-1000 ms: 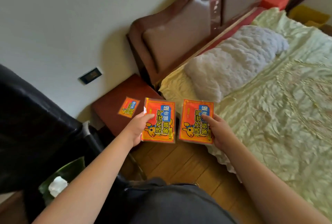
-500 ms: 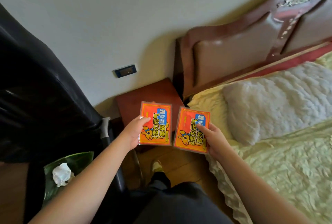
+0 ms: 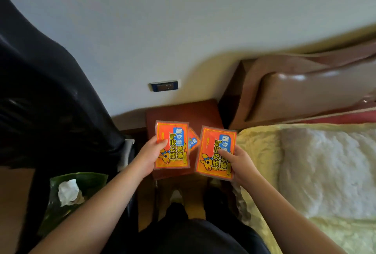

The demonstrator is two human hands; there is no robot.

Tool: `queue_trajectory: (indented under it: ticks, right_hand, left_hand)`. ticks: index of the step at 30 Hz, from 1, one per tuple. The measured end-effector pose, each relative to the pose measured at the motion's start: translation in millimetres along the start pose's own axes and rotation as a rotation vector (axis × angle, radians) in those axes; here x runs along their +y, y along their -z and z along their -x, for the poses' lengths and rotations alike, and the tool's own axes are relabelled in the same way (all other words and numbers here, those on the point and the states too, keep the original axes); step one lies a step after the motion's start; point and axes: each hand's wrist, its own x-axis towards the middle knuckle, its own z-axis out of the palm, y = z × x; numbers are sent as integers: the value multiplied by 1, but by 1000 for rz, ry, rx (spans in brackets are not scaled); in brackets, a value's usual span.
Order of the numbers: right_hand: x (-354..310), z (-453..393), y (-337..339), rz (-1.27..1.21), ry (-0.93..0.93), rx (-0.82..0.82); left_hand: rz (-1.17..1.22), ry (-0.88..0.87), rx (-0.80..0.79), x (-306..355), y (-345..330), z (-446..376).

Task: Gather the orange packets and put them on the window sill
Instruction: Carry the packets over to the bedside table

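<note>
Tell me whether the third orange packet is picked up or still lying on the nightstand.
Still lying on the nightstand: the third packet shows between the two held packets, and neither hand touches it.

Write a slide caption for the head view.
Left hand and right hand each hold an orange packet above a bedside table.

Dark red-brown wooden bedside table [image 3: 203,111] boxed in: glossy black draped cover [image 3: 50,90] to its left, brown padded leather headboard [image 3: 305,90] and pale yellow quilted bed [image 3: 258,152] right, white wall [image 3: 183,19] behind; near side open.
</note>
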Motion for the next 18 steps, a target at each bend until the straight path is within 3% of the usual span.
queue_trajectory:
  ticks: [10, 18]
  right_hand:
    - [-36, -106, -16, 346, -108, -206]
    - [-4, -192, -32, 892, 0, -365]
  left_hand:
    - [72, 9, 194, -10, -2, -21]
    - [44, 3, 315, -43, 13, -59]
